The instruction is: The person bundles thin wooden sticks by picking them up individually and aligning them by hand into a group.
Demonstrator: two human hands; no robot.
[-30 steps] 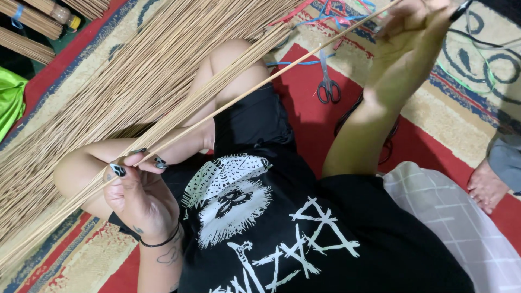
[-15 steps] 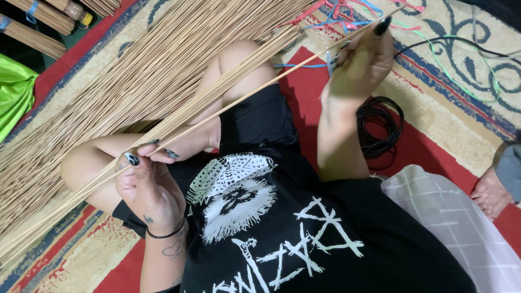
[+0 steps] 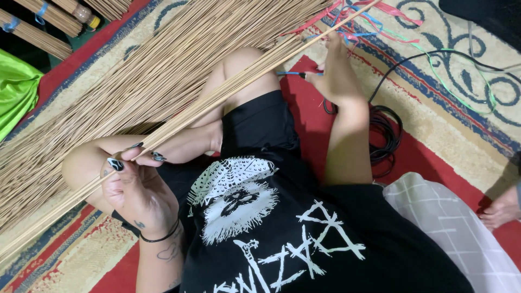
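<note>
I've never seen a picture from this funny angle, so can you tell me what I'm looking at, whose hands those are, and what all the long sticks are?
The camera sits on a person's head and looks down, so you see their own black shirt, bare knees and two hands. They sit on a patterned rug of red and tan. The left hand, with painted nails, pinches a small bunch of thin sticks lying across the knee. A big pile of the same sticks is spread on the rug. The right hand reaches down near a blue strip; whether it grips it is unclear. Coloured ribbons and a coiled black cord lie nearby.
</note>
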